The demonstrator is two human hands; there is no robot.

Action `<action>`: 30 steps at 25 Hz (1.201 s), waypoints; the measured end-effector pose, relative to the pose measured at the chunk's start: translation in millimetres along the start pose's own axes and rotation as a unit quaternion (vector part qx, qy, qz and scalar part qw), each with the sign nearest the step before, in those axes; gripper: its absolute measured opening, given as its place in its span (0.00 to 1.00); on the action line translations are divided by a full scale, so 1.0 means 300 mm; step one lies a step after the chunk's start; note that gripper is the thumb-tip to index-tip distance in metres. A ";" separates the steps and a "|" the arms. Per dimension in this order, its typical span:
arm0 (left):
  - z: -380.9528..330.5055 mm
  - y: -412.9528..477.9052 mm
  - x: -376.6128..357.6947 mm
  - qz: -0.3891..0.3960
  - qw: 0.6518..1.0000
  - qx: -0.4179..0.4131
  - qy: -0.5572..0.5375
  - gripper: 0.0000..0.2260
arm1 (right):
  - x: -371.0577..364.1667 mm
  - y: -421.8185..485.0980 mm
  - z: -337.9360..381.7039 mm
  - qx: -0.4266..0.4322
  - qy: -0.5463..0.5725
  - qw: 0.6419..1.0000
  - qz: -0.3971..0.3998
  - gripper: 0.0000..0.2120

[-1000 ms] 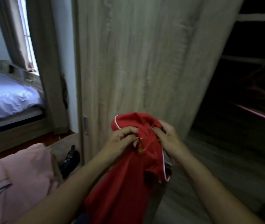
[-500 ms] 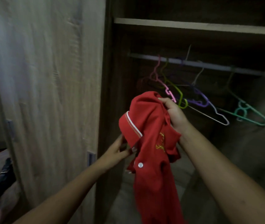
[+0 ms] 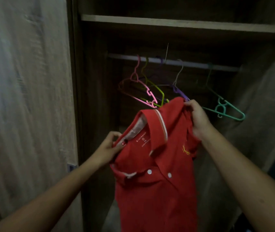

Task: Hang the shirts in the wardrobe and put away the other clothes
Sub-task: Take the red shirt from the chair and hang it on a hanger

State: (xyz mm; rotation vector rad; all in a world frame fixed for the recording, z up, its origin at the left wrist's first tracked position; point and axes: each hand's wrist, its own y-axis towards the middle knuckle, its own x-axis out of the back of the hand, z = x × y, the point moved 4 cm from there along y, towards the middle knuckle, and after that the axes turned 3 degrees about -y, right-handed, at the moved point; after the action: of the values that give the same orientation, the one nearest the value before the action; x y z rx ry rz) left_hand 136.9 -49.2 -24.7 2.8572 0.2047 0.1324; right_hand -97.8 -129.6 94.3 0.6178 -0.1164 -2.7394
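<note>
**A:** What is the person holding up?

**B:** A red polo shirt with a white-striped collar and white buttons [image 3: 156, 190]. It is hanging in front of the open dark-wood wardrobe [image 3: 93, 81], below the rail, and its tail is running out of the bottom of the view.

**A:** And how are the hands gripping it?

**B:** The left hand [image 3: 110, 148] is pinching the cloth beside the collar, with thumb and fingers curled over the edge. The right hand [image 3: 198, 118] is holding the other shoulder higher up, with its fingers closed round a bunch of fabric. The collar is lying open between them, showing the printed neck label.

**A:** What is hanging inside?

**B:** Bare hangers are dangling from a pale round rail [image 3: 200, 64]. A pink plastic hanger [image 3: 147, 93] and a yellow-green one [image 3: 158, 90] are just behind the collar. A purple hanger [image 3: 178, 92] is ending near the right fingertips, though I cannot tell whether they are touching. A teal hanger [image 3: 225, 109] is sitting apart to the right.

**A:** Anything else?

**B:** A light wooden shelf [image 3: 166, 22] is running across above the rail, and a pale wood-grain door panel [image 3: 24, 97] is filling the left side.
</note>
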 end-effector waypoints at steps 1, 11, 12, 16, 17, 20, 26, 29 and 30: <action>-0.055 0.007 0.031 0.010 1.000 0.017 0.002 0.10 | 0.016 0.017 -0.020 0.003 -0.027 1.000 0.004 0.13; -0.423 0.140 0.180 0.047 0.988 -0.017 0.147 0.17 | -0.286 0.333 -0.038 0.403 -0.638 0.655 -0.023 0.11; -0.423 0.151 0.193 0.043 0.984 -0.006 0.175 0.17 | -0.281 0.381 -0.028 0.388 -0.665 0.636 -0.044 0.12; -0.442 0.198 0.269 0.023 0.932 -0.048 0.360 0.20 | -0.275 0.496 -0.033 0.310 -0.710 0.627 -0.083 0.15; -0.450 0.211 0.281 0.022 0.899 -0.079 0.430 0.20 | -0.284 0.507 -0.039 0.304 -0.707 0.631 -0.097 0.16; -0.459 0.235 0.294 0.029 0.810 -0.150 0.566 0.16 | -0.317 0.531 -0.061 0.274 -0.688 0.661 -0.122 0.17; -0.380 0.261 0.361 0.041 0.785 -0.114 0.608 0.21 | -0.341 0.529 -0.088 0.286 -0.563 0.761 -0.150 0.15; -0.316 0.258 0.368 0.113 0.768 -0.052 0.629 0.32 | -0.292 0.476 -0.146 0.343 -0.486 0.789 -0.155 0.14; -0.307 0.255 0.360 0.130 0.766 -0.035 0.628 0.35 | -0.264 0.452 -0.185 0.351 -0.454 0.805 -0.153 0.13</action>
State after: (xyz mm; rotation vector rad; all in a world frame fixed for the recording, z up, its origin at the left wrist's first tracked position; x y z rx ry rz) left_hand 242.9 -81.2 92.4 2.1787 0.0305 2.0098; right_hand 34.1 -231.2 96.6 -0.6678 -1.3915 -2.9850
